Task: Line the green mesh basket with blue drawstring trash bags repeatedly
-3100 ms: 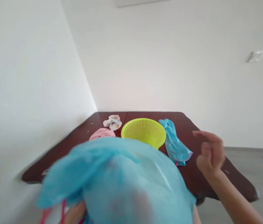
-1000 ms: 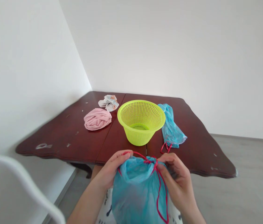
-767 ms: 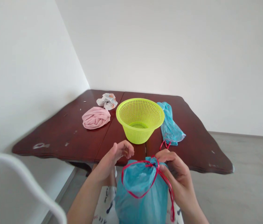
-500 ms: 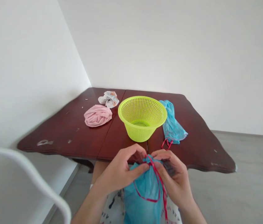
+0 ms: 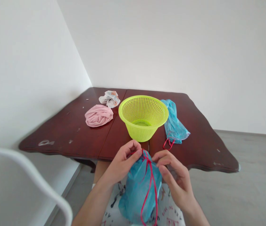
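A blue plastic drawstring bag (image 5: 141,188) with a full, rounded body rests on my lap, its neck gathered and tied with a red drawstring (image 5: 152,179). Thumb and fingers of my left hand (image 5: 122,161) pinch the bag at the upper left of its neck, where a bit of red string shows. On the other side, my right hand (image 5: 175,175) has its thumb and fingers apart, the fingertips at the bag's right shoulder. Long red string ends hang down the bag's front. What fills the bag cannot be made out.
Beyond my hands, a lime-green plastic basket (image 5: 140,133) stands on the dark red wooden table (image 5: 67,135). Right of it lies another blue bag (image 5: 174,124) with red string. A folded pink cloth (image 5: 98,116) and a crumpled white plastic bag (image 5: 110,99) lie left.
The bag's neck has tipped away toward the table, showing more of its body. My right fingers have loosened from the knot and spread; my left hand has shifted slightly up and left.
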